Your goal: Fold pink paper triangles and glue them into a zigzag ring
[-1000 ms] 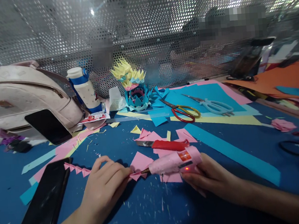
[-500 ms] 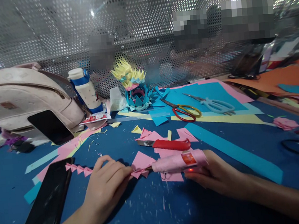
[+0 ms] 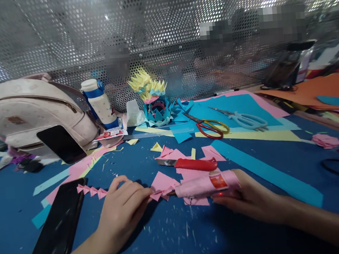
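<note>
My right hand (image 3: 236,196) grips a pink hot glue gun (image 3: 200,185), with its nozzle pointing left and a red light lit on its side. Between the fingertips of my left hand (image 3: 128,204) is a folded pink paper strip (image 3: 94,191). Its zigzag of small points comes out to the left of the hand, and its other end shows by the nozzle tip. Whether the tip touches the paper I cannot tell. Pink paper pieces (image 3: 163,179) lie just behind, and a red-handled utility knife (image 3: 194,164) rests on more of them.
A black phone (image 3: 56,226) lies at left; another phone (image 3: 61,144) leans on a pale backpack (image 3: 39,110). A bottle (image 3: 99,105), a yellow and blue paper model (image 3: 158,110), red-yellow scissors (image 3: 209,127) and light-blue scissors (image 3: 242,120) stand or lie behind. A blue strip (image 3: 267,172) is at right.
The glue gun has shifted slightly right and turned a little, so its nozzle sits a bit farther from my left fingertips. My left hand keeps its pinch on the strip.
</note>
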`<state>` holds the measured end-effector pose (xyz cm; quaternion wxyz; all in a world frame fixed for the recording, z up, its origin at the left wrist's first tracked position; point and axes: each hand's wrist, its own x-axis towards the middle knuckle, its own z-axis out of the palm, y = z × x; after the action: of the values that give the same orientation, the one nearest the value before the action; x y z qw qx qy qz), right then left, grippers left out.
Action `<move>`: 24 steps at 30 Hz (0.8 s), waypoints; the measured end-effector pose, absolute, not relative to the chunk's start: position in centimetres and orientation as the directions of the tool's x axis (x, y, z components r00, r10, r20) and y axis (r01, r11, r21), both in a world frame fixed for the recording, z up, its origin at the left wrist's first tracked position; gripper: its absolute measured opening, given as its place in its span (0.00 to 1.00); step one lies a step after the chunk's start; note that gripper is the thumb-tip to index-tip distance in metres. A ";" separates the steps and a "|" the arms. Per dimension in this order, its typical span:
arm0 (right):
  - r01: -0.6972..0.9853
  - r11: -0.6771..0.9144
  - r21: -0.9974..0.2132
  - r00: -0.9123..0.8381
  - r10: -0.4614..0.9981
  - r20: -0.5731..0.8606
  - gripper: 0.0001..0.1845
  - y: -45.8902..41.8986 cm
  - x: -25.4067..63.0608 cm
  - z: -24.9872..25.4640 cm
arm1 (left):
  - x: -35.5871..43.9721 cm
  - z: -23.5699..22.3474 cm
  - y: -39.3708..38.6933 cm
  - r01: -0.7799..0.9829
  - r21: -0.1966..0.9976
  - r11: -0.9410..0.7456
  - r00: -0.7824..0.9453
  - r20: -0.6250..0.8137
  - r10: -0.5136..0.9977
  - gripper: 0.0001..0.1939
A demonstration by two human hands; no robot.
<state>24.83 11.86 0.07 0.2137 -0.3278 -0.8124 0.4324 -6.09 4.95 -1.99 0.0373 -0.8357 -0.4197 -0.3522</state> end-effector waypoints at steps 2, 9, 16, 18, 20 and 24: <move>0.346 0.419 -0.839 -0.710 0.702 0.058 0.23 11.8 24.9 -0.2 | -6.1 -2.0 4.9 0.730 0.227 -0.645 0.406 0.616 0.676 0.09; 0.334 0.425 -0.841 -0.710 0.701 0.072 0.18 12.1 25.1 -0.9 | -6.1 -1.9 4.9 0.734 0.209 -0.646 0.402 0.633 0.661 0.08; 0.361 0.483 -0.798 -0.692 0.712 0.118 0.24 12.0 25.2 -1.2 | -6.1 -1.9 5.0 0.726 0.227 -0.649 0.409 0.617 0.673 0.08; 0.372 0.489 -0.789 -0.679 0.723 0.128 0.24 12.0 25.3 -1.3 | -6.1 -2.0 5.0 0.727 0.227 -0.648 0.408 0.617 0.673 0.08; 0.377 0.491 -0.786 -0.667 0.732 0.137 0.24 12.0 25.4 -1.4 | -6.1 -2.0 5.0 0.728 0.219 -0.650 0.410 0.620 0.669 0.08; 0.376 0.496 -0.783 -0.674 0.726 0.136 0.25 12.0 25.3 -1.4 | -6.1 -2.0 4.9 0.731 0.211 -0.649 0.415 0.618 0.668 0.08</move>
<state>25.31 12.02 -1.36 0.2317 -0.3307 -0.8332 0.3777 -6.11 4.95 -2.02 0.0456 -0.8400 -0.4164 -0.3450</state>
